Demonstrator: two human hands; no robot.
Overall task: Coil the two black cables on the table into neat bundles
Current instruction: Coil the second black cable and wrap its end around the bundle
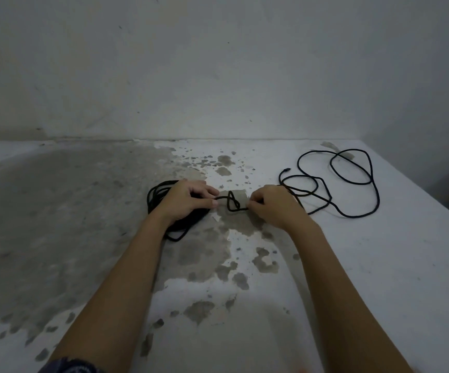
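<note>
**Two black cables on the table, one gathered and one loose**

Two hands are seen over a white table whose paint is worn into grey patches across its left and middle. The coiled cable lies left of centre as a bundle of several overlapping turns, and the left hand is laid over it. A strand that comes out of the bundle is pinched between the left thumb and forefinger, with the other fingers curled above it.

Between the hands this strand is crossed over itself in a small loose knot, which lies on the table surface. The far end of the knot is pinched by the right hand, whose fingers are curled in tightly around the strand. Both forearms are stretched forward from the bottom of the view, and a dark patterned sleeve is visible at the lower left edge.

The loose cable is spread in wide, irregular loops on the right part of the table, towards the back. Its nearest loops are partly hidden behind the right hand, so it cannot be told whether they are touched. One small plug end is seen at the left of these loops.

A pale, scuffed wall stands behind the table.
</note>
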